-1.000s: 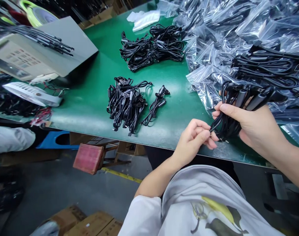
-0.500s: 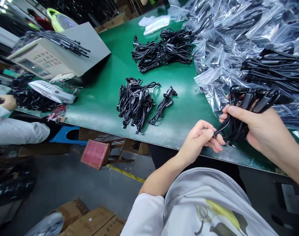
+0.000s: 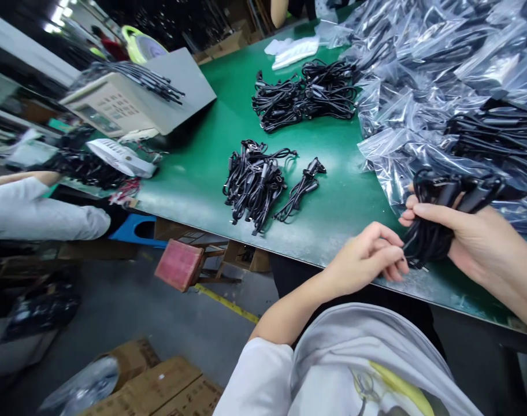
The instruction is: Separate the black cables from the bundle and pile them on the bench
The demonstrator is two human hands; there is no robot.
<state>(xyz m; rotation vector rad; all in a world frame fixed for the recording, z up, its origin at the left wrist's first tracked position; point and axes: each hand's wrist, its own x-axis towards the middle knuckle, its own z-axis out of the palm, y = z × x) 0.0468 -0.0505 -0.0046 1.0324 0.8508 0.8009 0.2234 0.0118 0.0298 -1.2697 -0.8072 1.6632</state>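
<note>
My right hand is closed around a bundle of black cables with thick dark connector housings, held over the table's front edge. Beside it, my left hand has its fingers curled in a pinch against the lower left of this bundle, at a cable end; the fingertips are slightly blurred. On the green table to the left lie a single tied black cable and a pile of tied black cables. Farther back sits another pile of coiled cables.
Clear plastic bags with cables cover the right of the table. A beige machine and a white fan stand left, near a co-worker's arm. A red-topped stool and cardboard boxes are on the floor.
The view has shifted, so the table's things appear farther right and most slightly lower. Both hands stay together at the cable bundle, my left hand now closer against it.
</note>
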